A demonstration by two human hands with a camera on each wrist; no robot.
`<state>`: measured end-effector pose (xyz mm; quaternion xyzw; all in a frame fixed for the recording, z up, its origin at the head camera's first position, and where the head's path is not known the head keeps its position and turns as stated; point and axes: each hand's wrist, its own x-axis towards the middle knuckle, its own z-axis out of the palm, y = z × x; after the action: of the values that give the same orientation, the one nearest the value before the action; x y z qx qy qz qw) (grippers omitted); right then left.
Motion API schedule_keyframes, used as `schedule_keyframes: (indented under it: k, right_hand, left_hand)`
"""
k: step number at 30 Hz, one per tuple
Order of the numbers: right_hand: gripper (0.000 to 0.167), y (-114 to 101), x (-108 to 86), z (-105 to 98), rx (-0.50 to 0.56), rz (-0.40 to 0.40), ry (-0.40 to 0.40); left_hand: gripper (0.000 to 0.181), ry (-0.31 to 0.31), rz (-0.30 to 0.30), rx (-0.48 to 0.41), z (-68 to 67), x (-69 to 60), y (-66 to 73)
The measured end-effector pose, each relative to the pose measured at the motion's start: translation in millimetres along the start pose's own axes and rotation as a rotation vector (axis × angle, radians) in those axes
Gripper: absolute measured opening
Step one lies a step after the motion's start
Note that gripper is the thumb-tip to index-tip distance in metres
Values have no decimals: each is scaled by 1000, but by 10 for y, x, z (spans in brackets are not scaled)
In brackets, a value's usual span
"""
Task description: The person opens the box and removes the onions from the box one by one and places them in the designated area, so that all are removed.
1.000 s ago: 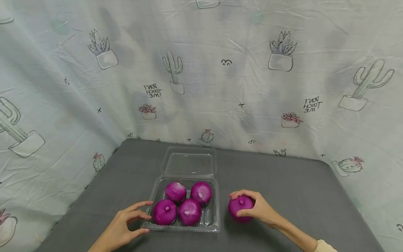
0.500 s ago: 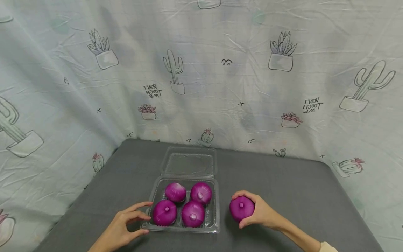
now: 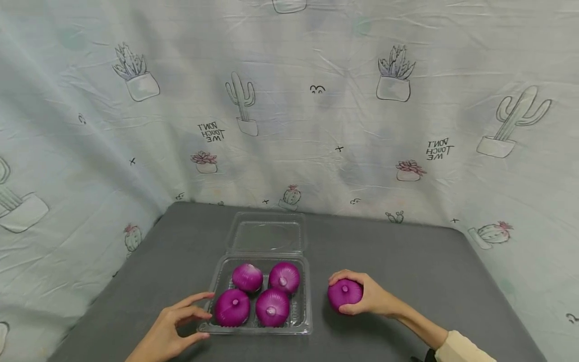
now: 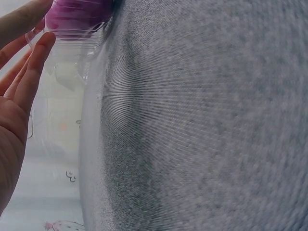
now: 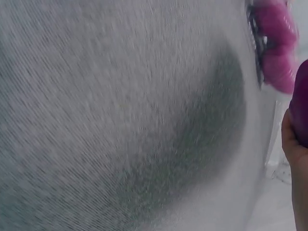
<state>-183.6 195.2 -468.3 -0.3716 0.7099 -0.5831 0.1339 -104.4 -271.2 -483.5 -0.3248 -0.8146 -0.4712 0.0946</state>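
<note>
Several purple onions, one of them at the front left (image 3: pixel 232 307), sit in a clear plastic container (image 3: pixel 304 329). My left hand (image 3: pixel 165 332) touches the container's left rim and front left corner, its fingers spread and gently bent; its fingertips also meet the clear plastic in the left wrist view. To the right of the container, my right hand (image 3: pixel 377 299) grips another purple onion (image 3: pixel 345 294), thumb in front and fingers behind. Part of this onion (image 5: pixel 301 106) shows at the right edge of the right wrist view, with a dark shadow on the cloth.
The container's clear lid (image 3: pixel 267 236) lies folded back behind it. Grey cloth (image 3: pixel 407 261) covers the table. A pale curtain (image 3: pixel 307 120) printed with cacti hangs behind and at both sides.
The front right onion in the container has shifted slightly right. The onion in my right hand has tilted slightly. My left hand keeps its place at the container, while the head view has shifted a little.
</note>
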Motion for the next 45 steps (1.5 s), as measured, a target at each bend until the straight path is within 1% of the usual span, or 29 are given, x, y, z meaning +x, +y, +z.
schedule_keyframes:
  k: [2, 6, 12, 15, 17, 20, 23, 28, 31, 36, 40, 45]
  right_hand:
    - [42, 43, 63, -37, -2, 9, -9]
    - [44, 158, 223, -109, 21, 63, 5]
    - [45, 418, 514, -248, -14, 140, 36]
    - [45, 530, 643, -314, -27, 177, 46]
    - [45, 574, 728, -352, -23, 198, 54]
    - [46, 606, 852, -406, -18, 221, 75]
    - [47, 624, 953, -461, -14, 245, 103]
    - [49, 694, 1065, -557, 18, 283, 148]
    - [52, 754, 1109, -613, 31, 306, 188]
    - [55, 808, 1157, -686, 29, 351, 259]
    - [57, 807, 1197, -705, 10, 379, 318]
    - [59, 818, 1251, -698, 10, 396, 350]
  left_hand:
    - [30, -2, -6, 1, -20, 3, -7]
    - [30, -11, -30, 4, -64, 15, -23]
    - [30, -12, -59, 7, -91, 33, -49]
    - [30, -10, -56, -3, -89, 32, -72]
    - [31, -6, -41, -21, -84, 33, -91]
    - [32, 1, -22, -36, -83, 38, -120]
    - [33, 7, -22, -34, -86, 52, -138]
    - [32, 3, -50, -22, -93, 81, -161]
    - [32, -1, -55, -36, -90, 91, -179]
    - [34, -7, -15, -81, -84, 116, -221]
    - [35, -5, -7, -89, -92, 138, -252]
    - [37, -3, 10, -98, -112, 152, -290]
